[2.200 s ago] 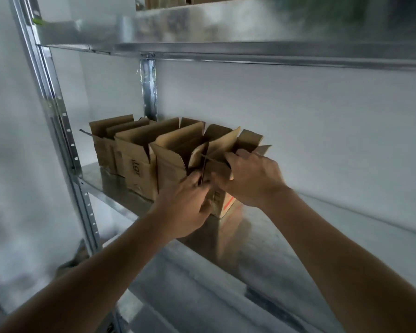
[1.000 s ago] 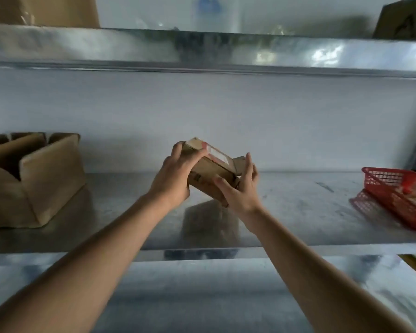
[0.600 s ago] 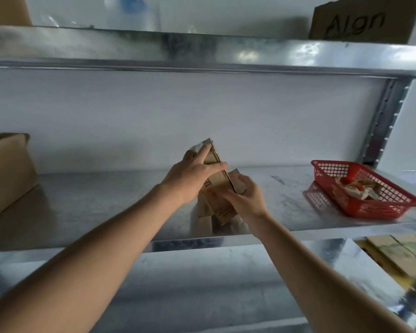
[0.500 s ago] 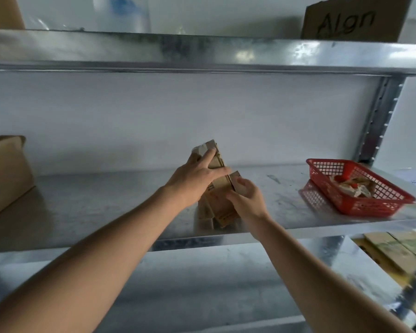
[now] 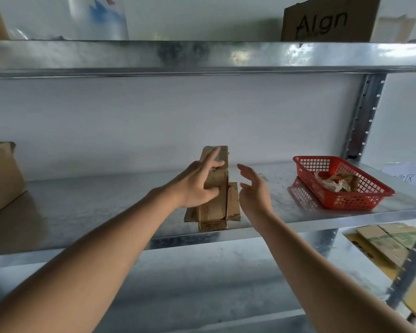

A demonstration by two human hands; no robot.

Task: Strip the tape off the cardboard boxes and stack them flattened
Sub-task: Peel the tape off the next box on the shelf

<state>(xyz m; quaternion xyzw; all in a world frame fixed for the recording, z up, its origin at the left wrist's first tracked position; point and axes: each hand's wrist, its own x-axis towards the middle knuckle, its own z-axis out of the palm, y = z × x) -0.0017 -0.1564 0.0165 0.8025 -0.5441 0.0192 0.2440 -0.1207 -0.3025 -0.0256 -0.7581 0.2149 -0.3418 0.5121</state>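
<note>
left hand [image 5: 197,186]: fingers straight, lying flat on the top flattened box [image 5: 215,186]; holds nothing, just presses or touches it.
right hand [image 5: 255,188]: relaxed and spread, just beside the pile, touching nothing.
flattened box: lies on the stack [image 5: 213,212] near the front edge of the middle shelf [image 5: 94,212], long side running front to back.
stack: a few flat boxes, edges not lined up; cannot tell the exact count.
tape: none plainly seen on the top box; too small to be sure.
done so far: this box looks stripped, flattened and placed on the stack.
left to do: at least one standing box [image 5: 0,179] at the far left of the shelf, not flattened; probably more out of view. Guess: task is midway.
red basket [image 5: 341,186]: right end of the shelf, well apart from the stack, holds crumpled scraps, likely pulled tape.
surface: shiny bare metal shelf with some scuffs.
room: metal rack against a white wall; upper shelf [image 5: 202,56] carries a cardboard sign [image 5: 327,20]; lower shelf at right has more flat cardboard [image 5: 384,241].
</note>
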